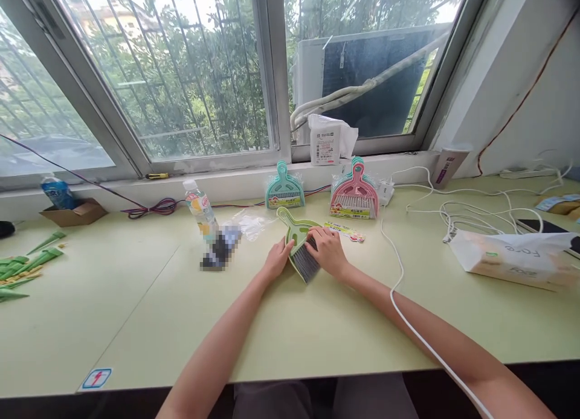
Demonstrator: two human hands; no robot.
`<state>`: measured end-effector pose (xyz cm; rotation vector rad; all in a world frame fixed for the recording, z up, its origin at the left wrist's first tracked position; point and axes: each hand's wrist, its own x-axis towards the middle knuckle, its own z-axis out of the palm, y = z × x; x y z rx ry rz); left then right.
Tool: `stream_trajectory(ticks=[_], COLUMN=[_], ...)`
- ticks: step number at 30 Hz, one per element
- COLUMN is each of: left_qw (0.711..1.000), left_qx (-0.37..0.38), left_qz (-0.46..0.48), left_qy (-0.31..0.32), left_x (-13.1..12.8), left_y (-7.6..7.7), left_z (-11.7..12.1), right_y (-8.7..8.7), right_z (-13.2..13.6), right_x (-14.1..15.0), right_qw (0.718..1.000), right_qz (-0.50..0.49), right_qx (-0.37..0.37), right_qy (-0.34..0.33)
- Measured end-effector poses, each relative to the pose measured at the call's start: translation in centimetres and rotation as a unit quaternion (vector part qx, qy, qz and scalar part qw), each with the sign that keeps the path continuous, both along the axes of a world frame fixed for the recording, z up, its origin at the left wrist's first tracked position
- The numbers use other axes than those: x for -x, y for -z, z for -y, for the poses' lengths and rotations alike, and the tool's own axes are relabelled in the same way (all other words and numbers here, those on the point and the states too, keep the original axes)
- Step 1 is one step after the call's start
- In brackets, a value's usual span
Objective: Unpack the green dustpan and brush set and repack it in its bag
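Note:
A small light-green dustpan with a matching brush nested in it is tilted above the table, its handle pointing away from me. The brush's grey bristles face towards me. My left hand is closed round the dustpan's left edge, thumb on top. From the right, my right hand has its fingers curled over the brush and the pan's right side. Just behind that hand lies a yellow-green label card. Crumpled clear plastic wrap rests to the left of the handle.
Packaged teal and pink dustpan sets stand against the wall. Left are a drink bottle and a blurred-out item. A white cable crosses over my right forearm. Tissue packs and more cables lie right.

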<state>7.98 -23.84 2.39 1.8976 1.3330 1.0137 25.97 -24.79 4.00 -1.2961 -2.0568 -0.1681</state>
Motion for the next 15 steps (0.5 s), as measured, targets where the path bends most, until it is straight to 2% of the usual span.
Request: stream_trajectory(ticks=[5, 10, 15], left_qw=[0.998, 0.998, 0.997], left_qx=[-0.004, -0.006, -0.021], left_qz=[-0.026, -0.025, -0.005], left_qy=[0.052, 0.053, 0.067], left_x=[-0.8, -0.9, -0.7], left_y=[-0.3, -0.6, -0.4], left_z=[1.0, 1.3, 1.2], right_y=[-0.7, -1.4, -1.6], right_z=[0.6, 0.6, 0.5], right_x=[0.3, 0.3, 0.3], right_qw=[1.000, 0.996, 0.996], right_qz=[-0.005, 0.015, 0.039], right_qx=[-0.003, 0.034, 0.051], right_qy=[0.013, 0.083, 0.057])
